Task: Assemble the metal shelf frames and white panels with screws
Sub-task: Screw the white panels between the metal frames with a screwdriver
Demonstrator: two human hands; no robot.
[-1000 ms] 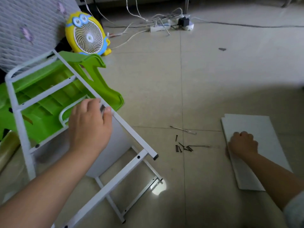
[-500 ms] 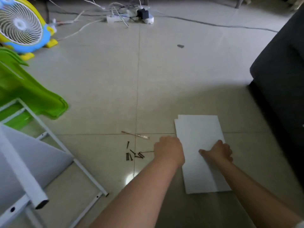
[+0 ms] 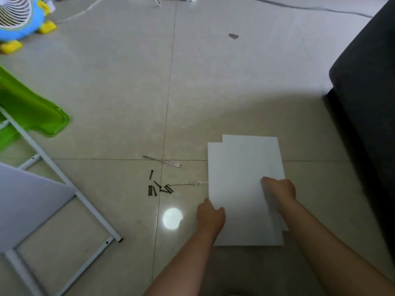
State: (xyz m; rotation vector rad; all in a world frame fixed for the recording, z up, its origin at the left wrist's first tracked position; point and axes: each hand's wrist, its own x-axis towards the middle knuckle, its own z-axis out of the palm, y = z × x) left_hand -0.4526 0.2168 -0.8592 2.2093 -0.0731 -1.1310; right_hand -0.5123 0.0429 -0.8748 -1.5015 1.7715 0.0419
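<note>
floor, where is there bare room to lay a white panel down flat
Bare tiles beyond the white panels, between the green plastic piece and the dark sofa; a patch between the frame and the left hand. Crowded left of the panels: screws and two screwdrivers.

Screws (image 3: 159, 186) lie between shelf frame (image 3: 64, 182), left, and panels (image 3: 239, 178), right.
</note>
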